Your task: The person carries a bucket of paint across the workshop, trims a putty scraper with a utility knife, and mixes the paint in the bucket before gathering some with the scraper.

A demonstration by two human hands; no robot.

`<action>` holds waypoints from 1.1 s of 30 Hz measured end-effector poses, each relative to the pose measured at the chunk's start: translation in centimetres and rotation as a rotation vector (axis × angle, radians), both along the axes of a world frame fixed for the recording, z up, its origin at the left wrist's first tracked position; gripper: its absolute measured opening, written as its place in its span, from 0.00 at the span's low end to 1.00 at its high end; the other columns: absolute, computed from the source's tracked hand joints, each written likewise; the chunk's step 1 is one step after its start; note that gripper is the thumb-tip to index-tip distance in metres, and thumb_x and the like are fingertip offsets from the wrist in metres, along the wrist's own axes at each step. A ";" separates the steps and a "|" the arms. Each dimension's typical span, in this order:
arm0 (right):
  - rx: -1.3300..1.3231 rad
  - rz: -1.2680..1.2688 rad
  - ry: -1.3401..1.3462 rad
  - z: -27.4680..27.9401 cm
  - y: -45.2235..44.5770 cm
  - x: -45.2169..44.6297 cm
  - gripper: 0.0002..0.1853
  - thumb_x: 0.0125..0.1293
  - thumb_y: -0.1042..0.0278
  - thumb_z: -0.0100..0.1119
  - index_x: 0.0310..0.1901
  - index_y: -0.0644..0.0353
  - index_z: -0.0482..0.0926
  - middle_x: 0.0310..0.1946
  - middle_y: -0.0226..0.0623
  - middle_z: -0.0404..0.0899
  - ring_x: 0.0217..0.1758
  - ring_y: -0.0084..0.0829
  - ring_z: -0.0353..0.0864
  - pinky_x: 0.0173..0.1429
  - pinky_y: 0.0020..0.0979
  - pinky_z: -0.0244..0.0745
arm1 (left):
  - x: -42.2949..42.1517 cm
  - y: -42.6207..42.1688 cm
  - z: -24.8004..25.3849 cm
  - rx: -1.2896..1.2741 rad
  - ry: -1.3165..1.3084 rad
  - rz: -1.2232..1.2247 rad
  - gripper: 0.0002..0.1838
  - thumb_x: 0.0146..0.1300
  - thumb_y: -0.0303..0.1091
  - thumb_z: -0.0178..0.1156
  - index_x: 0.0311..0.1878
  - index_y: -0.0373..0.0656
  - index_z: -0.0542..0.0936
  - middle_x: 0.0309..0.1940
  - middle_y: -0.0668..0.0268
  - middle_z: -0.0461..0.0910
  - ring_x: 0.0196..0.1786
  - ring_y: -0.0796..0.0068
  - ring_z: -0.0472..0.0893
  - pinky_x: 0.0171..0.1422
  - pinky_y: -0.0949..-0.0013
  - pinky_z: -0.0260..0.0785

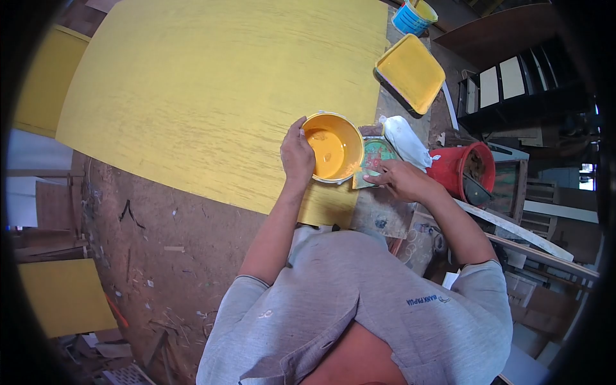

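Note:
A round tub [330, 147] with orange-yellow paint inside is tilted over the near right part of a large yellow-painted board [224, 83]. My left hand [298, 154] is wrapped round the tub's left side. At the tub's lower right rim, my right hand [399, 180] pinches a small flat scraper [363, 177] smeared with yellow and green. The scraper's edge meets or nearly meets the rim. Just behind it lies a green-stained round lid or container [380, 151], partly hidden by the hand and tub.
A yellow paint tray [412, 74] and a blue paint bucket [414, 18] stand at the upper right. A white bag [408, 140] lies beside a red bucket [457, 172]. Wood scraps litter the dirt floor [173, 256]. More yellow boards [64, 298] are at the left.

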State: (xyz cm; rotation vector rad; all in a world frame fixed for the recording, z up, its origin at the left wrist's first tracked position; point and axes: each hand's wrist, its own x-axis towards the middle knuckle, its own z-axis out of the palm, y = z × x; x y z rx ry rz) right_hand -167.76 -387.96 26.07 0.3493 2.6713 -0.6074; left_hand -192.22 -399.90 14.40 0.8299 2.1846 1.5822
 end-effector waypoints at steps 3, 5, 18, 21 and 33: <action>-0.034 -0.025 -0.143 1.0 -0.3 0.9 0.30 0.65 0.79 0.60 0.66 0.37 0.84 0.44 0.44 0.83 0.50 0.48 0.84 0.58 0.46 0.79 | -0.1 0.0 0.0 0.012 0.022 -0.013 0.17 0.78 0.27 0.48 0.63 0.36 0.81 0.54 0.47 0.86 0.56 0.47 0.85 0.62 0.53 0.77; -0.112 -0.119 -0.158 0.7 -0.5 2.6 0.26 0.67 0.75 0.62 0.66 0.39 0.84 0.46 0.44 0.84 0.54 0.46 0.84 0.60 0.44 0.80 | -0.1 0.0 -0.1 0.028 -0.007 -0.017 0.17 0.78 0.27 0.48 0.63 0.36 0.81 0.55 0.47 0.86 0.57 0.47 0.85 0.63 0.53 0.77; -1.236 -1.077 0.316 -1.1 -4.8 4.0 0.21 0.84 0.60 0.51 0.66 0.69 0.74 0.45 0.42 0.87 0.35 0.23 0.86 0.32 0.22 0.80 | 0.0 0.0 -1.2 0.084 -0.116 0.008 0.18 0.80 0.35 0.53 0.65 0.36 0.80 0.55 0.48 0.86 0.60 0.52 0.85 0.66 0.56 0.75; -1.170 -1.096 0.324 -2.1 -5.0 3.8 0.21 0.84 0.61 0.51 0.68 0.68 0.75 0.46 0.40 0.87 0.37 0.22 0.86 0.34 0.23 0.81 | -0.1 0.0 -1.7 0.077 -0.189 -0.029 0.18 0.80 0.35 0.54 0.64 0.36 0.80 0.55 0.49 0.87 0.60 0.54 0.85 0.67 0.57 0.75; 0.076 -0.362 0.370 -5.9 -5.8 2.7 0.33 0.64 0.79 0.66 0.70 0.40 0.80 0.43 0.42 0.81 0.49 0.44 0.82 0.53 0.42 0.80 | 0.2 0.1 -1.0 0.071 -0.201 0.028 0.14 0.78 0.31 0.55 0.58 0.36 0.84 0.52 0.51 0.88 0.56 0.58 0.86 0.64 0.60 0.76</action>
